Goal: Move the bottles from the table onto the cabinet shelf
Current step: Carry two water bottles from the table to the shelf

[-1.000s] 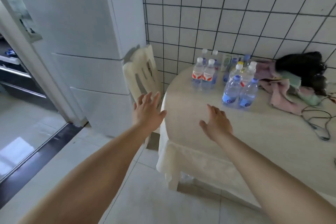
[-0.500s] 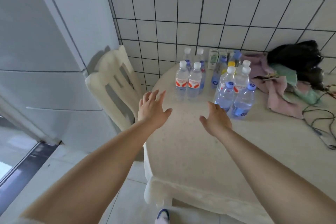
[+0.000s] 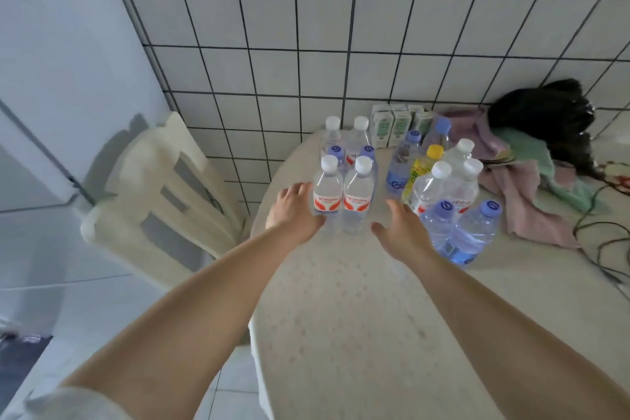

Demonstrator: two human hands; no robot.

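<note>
Two clear plastic bottles with white caps and red-orange labels (image 3: 342,195) stand upright on the pale round table (image 3: 341,317), between my hands. My left hand (image 3: 294,211), fingers spread, seems to touch one; my right hand (image 3: 400,232) hangs open nearby.

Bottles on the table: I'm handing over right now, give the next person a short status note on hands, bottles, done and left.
Left hand: open, at the left side of the front red-label bottle, touching or nearly so; no grip yet.
Right hand: open, holding nothing, just right of the second red-label bottle.
Bottles: all upright on the table near the tiled wall; a left group of white-capped and blue-capped ones, a right cluster with a yellow-capped bottle and two blue-capped bottles in front.
Done: nothing lifted; the cabinet shelf is out of view.
Left: grip the front pair, carry to the shelf, repeat for the rest.
</note>
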